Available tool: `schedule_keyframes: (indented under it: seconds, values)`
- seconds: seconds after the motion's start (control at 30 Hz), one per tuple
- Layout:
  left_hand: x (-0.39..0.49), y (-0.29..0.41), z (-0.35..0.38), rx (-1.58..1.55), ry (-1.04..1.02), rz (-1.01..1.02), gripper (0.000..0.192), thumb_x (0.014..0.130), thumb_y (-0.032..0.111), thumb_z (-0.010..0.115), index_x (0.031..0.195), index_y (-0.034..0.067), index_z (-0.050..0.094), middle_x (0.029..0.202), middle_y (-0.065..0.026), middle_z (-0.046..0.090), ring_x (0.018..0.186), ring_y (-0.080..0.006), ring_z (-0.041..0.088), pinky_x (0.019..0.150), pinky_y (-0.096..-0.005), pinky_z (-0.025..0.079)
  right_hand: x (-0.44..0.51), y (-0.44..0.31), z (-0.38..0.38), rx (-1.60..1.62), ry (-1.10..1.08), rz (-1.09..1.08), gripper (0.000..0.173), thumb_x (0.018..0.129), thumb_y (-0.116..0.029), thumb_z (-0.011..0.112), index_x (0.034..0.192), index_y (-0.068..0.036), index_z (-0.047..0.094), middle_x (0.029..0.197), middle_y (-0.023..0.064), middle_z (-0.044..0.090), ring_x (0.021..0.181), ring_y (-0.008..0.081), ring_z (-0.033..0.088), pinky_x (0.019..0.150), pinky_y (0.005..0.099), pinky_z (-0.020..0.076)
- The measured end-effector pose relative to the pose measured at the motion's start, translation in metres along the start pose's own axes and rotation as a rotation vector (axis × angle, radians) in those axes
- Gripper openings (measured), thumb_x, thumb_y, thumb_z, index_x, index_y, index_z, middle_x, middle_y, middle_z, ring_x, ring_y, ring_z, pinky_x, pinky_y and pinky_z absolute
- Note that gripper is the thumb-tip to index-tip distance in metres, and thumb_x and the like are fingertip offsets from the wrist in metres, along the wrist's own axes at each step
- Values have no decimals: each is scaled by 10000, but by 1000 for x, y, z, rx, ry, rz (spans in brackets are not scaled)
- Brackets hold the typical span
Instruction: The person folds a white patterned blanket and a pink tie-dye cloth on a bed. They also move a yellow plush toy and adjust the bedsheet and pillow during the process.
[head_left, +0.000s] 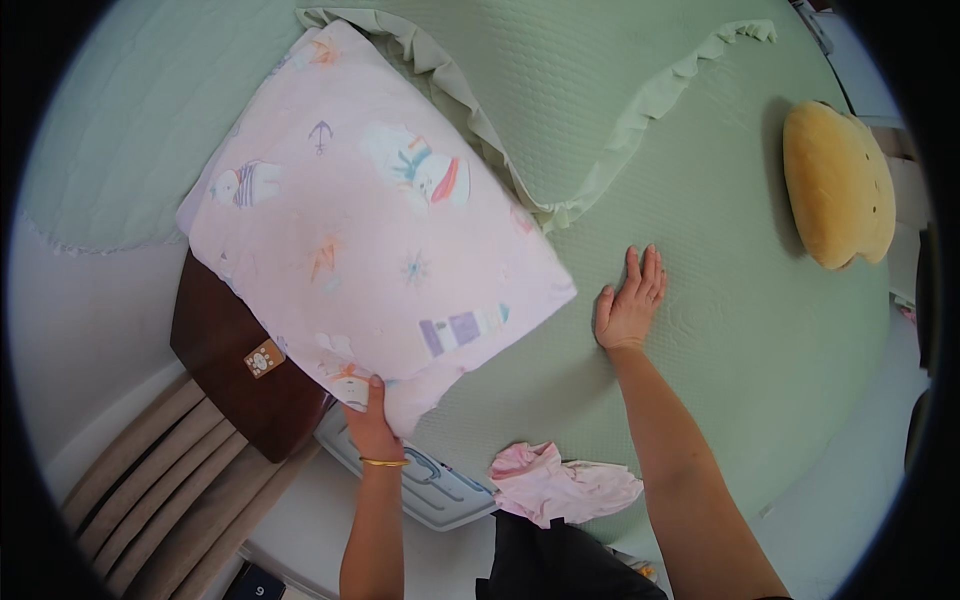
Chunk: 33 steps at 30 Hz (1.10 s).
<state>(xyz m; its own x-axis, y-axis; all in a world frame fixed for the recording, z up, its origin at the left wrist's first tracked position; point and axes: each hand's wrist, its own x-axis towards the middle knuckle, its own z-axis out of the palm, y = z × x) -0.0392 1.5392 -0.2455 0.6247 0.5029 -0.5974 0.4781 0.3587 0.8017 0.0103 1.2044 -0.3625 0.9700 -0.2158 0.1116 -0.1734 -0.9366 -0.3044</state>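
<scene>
My left hand (367, 416), a gold bangle at its wrist, grips the near corner of a pink pillow (360, 240) printed with bears, anchors and a lighthouse. The pillow lies slanted across the left side of a bed with a green quilted cover (720, 322). My right hand (634, 304) rests palm down on the cover, to the right of the pillow, fingers slightly apart and holding nothing. A crumpled pink cloth (559, 484) lies at the bed's near edge, close to my body.
A green ruffled quilted piece (525, 97) lies beyond the pillow. At the right sits a yellow plush cushion (836, 186). On the left are a dark wooden bedside surface (225, 337), a slatted beige upholstered piece (165, 480) and a grey plastic lid (442, 495).
</scene>
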Motion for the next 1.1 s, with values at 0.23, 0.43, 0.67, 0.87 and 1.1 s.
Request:
schedule_keyframes:
  seconds: [0.23,0.43,0.67,0.87,1.1]
  values:
    - [9,-52,-21,314,46,168,542,910,202,615,1337,-15,360,1287,-125,475,1116,-203,494,938,-334,428,1,6,-5,41,-34,64,660,774,-213,532,1392,-55,362,1462,210,277,1384,351,208,1125,519,130]
    - [-105,-112,47,-70,66,-336,184,948,180,502,1084,60,472,939,-79,558,798,-183,562,734,-312,488,9,8,-14,134,-115,77,696,804,-272,536,1434,-94,300,1490,210,230,1396,342,200,1134,510,138]
    - [-192,-90,270,83,-760,60,262,942,123,500,1177,12,460,1040,-105,550,908,-196,578,837,-329,490,-38,159,-100,134,-139,126,676,837,-266,520,1447,-107,277,1511,172,210,1411,313,173,1130,512,122]
    - [-149,-177,497,179,-1121,-390,788,877,485,585,1462,120,206,1409,-167,359,1345,-274,316,1082,-490,258,-91,243,-87,23,-19,399,685,823,-272,499,1450,-109,274,1526,164,183,1414,308,168,1128,509,107]
    - [-207,-153,620,289,-744,-35,576,770,306,741,1207,-10,540,1151,-142,602,1042,-223,577,840,-372,483,-96,242,-78,84,24,359,697,796,-273,503,1442,-113,294,1517,159,212,1408,301,186,1128,509,107]
